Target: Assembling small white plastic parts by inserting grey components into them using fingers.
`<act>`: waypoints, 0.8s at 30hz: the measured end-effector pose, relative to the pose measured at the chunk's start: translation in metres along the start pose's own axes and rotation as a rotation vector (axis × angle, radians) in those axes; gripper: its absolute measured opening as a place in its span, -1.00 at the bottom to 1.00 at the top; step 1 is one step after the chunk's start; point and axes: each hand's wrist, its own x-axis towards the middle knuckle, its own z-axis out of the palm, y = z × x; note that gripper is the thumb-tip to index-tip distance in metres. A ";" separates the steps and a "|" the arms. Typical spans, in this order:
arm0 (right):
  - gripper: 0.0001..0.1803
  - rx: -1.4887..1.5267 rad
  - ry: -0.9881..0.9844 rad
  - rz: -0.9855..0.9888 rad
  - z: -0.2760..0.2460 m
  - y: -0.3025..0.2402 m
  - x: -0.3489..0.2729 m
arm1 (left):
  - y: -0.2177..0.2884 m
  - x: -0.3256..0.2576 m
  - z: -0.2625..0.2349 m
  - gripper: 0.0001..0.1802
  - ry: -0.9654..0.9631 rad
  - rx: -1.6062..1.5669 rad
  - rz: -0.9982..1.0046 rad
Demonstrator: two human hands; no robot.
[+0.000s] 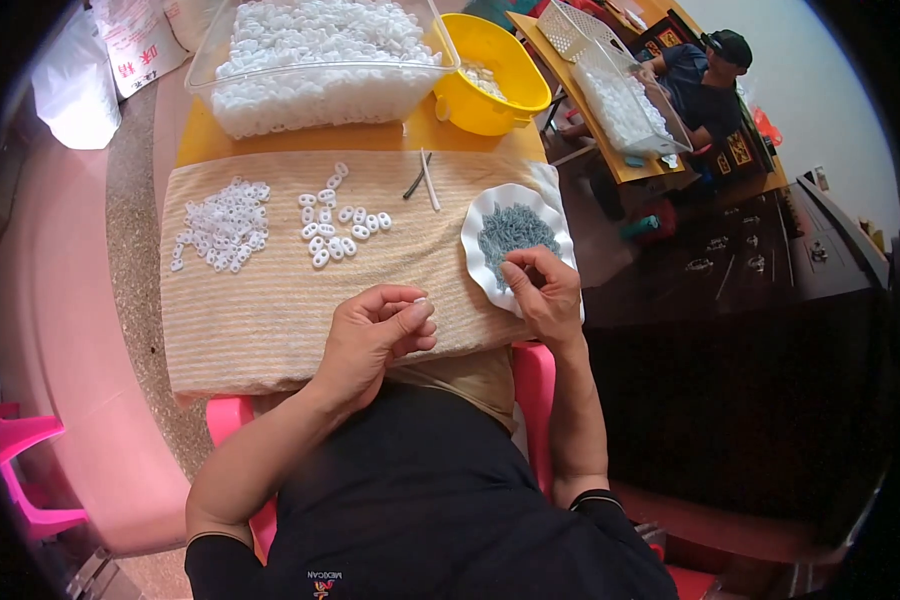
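Observation:
My left hand (378,338) is closed in a pinch above the near part of the cloth, with a small white piece (421,300) just showing at its fingertips. Over the near rim of a scalloped white dish (477,272), my right hand (547,292) has thumb and forefinger pressed together; whatever is between them is hidden. Small grey-blue pieces (515,232), perhaps screws or springs, fill the dish. Left of the middle lie several white oval parts with two holes (328,230). Farther left is a heap of smaller white plastic parts (225,222).
A striped cloth (270,330) covers the table. Behind it stand a clear bin of white parts (320,85) and a yellow basin (490,105). Two thin sticks (429,182), black and white, lie near the back. A co-worker (705,85) sits at another table, far right.

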 end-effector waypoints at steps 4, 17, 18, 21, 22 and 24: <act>-0.92 -0.202 0.018 -0.186 -0.003 0.007 0.004 | -0.001 0.001 -0.002 -0.80 -0.020 0.025 -0.006; -0.87 -0.523 -0.046 -0.197 -0.004 0.011 0.034 | -0.006 0.004 -0.004 -0.85 -0.004 0.047 0.011; -0.87 -0.542 -0.032 -0.188 -0.005 0.014 0.041 | -0.007 0.004 -0.004 -0.86 0.006 0.057 0.004; -0.87 -0.576 -0.004 -0.180 -0.005 0.019 0.058 | -0.008 0.004 -0.002 -0.88 0.013 0.063 -0.002; -0.86 -0.592 0.009 -0.181 -0.005 0.020 0.064 | -0.008 0.003 -0.001 -0.89 0.011 0.059 -0.001; -0.82 -0.629 -0.014 -0.147 -0.004 0.029 0.073 | -0.009 0.004 -0.002 -0.89 0.007 0.072 -0.016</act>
